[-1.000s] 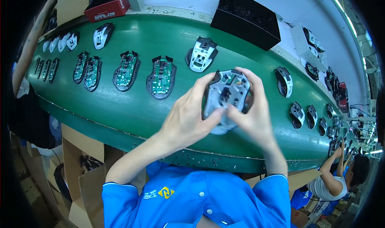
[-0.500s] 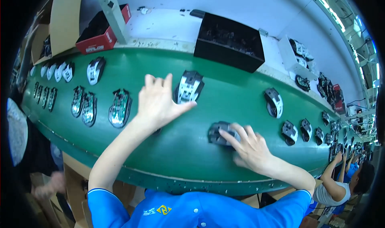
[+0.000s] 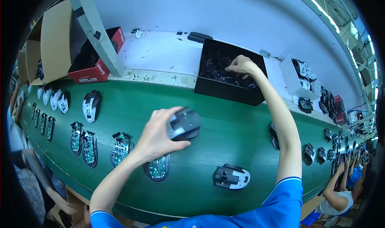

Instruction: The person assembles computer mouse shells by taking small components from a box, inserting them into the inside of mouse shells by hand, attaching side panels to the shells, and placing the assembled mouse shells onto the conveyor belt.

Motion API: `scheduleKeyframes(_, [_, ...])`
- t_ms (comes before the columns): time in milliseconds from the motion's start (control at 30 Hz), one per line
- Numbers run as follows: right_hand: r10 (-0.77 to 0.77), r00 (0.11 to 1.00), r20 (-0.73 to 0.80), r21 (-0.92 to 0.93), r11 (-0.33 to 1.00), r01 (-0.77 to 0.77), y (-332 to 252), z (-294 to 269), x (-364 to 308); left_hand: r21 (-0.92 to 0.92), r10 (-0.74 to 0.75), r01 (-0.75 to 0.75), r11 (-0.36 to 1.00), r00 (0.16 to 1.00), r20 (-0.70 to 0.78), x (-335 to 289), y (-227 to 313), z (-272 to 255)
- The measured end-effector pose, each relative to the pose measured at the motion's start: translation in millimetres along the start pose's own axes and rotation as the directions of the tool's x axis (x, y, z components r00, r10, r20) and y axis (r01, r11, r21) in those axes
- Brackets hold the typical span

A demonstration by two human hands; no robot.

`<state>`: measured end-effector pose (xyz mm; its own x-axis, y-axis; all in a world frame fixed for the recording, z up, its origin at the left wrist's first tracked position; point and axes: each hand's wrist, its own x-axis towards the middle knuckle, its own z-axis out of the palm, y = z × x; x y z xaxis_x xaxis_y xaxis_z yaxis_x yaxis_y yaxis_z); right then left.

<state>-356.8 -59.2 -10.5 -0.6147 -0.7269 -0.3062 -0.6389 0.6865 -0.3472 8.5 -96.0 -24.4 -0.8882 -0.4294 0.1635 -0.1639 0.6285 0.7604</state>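
Note:
My left hand (image 3: 153, 135) grips a dark computer mouse shell (image 3: 184, 124) from its left side, raised over the green work surface (image 3: 200, 151). Below that wrist lies a mouse base with a green circuit board (image 3: 157, 168), partly covered by my arm. My right hand (image 3: 242, 66) reaches into a black box (image 3: 228, 92) full of small dark parts. Its fingers are drawn together among them, and anything between them is too small to make out. A black-and-white mouse shell (image 3: 232, 176) rests on the surface near me, apart from both hands.
More circuit-board bases (image 3: 89, 148) and white-and-black shells (image 3: 91, 106) lie to the left. A red box (image 3: 90, 73) stands behind a post (image 3: 94, 31). At the right are a white box (image 3: 298, 81) of shells and more mouse shells (image 3: 309, 154). Co-workers sit on both sides.
My left hand has closed on the mouse shell and lifted it. My right hand has left the nearer shell and gone into the black box. The view has shifted.

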Motion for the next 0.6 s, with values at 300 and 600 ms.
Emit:
scheduleKeyframes(300, [-0.213,0.971,0.111,0.115,0.973,0.201,-7,8,11,-0.75,-0.26,0.228,0.621,0.962,0.078,-34,22,-27])
scheduleKeyframes(600, [-0.171,0.984,0.058,0.784,0.618,0.061,22,-13,-20,-0.92,-0.419,0.289,0.264,0.894,0.161,-83,20,-51])
